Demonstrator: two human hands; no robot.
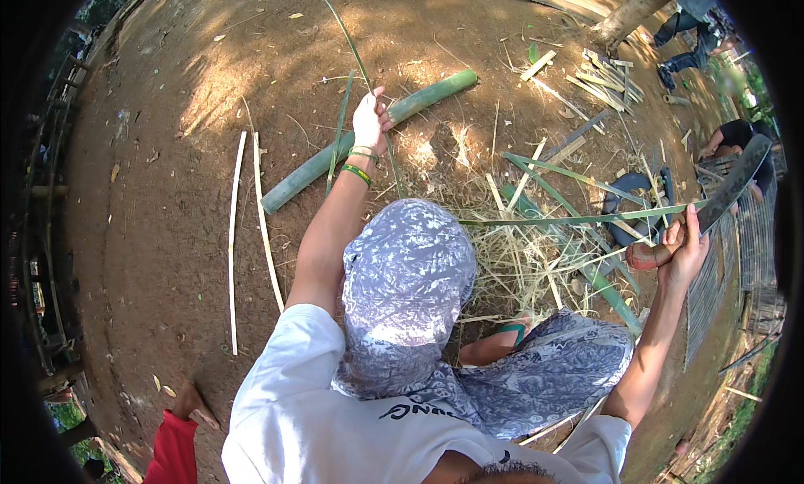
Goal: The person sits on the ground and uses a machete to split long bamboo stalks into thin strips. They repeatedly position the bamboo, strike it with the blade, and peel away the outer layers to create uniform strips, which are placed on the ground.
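My left hand [370, 122], reaching forward over the ground, is closed on a thin green bamboo strip [343, 28] that runs out far ahead and down behind my raised knee. Out to the right, my right hand [687, 254] grips the brown handle of a machete [737, 182], its broad dark blade pointing up and away. At that hand's fingertips is the end of a long green strip [569, 219] stretching leftward to my knee. Whether both strips are one piece, the knee hides. A thick green bamboo pole [306, 182] lies on the ground beneath my left hand.
Pale shavings [511, 266] and split green bamboo [607, 291] cover the ground right of my knee. Two pale slats [235, 249] lie at left. Cut pieces [605, 82] are heaped far right, near dark sandals [628, 203]. Other people [737, 145] are at the right edge; a red-clothed leg [174, 446] is lower left.
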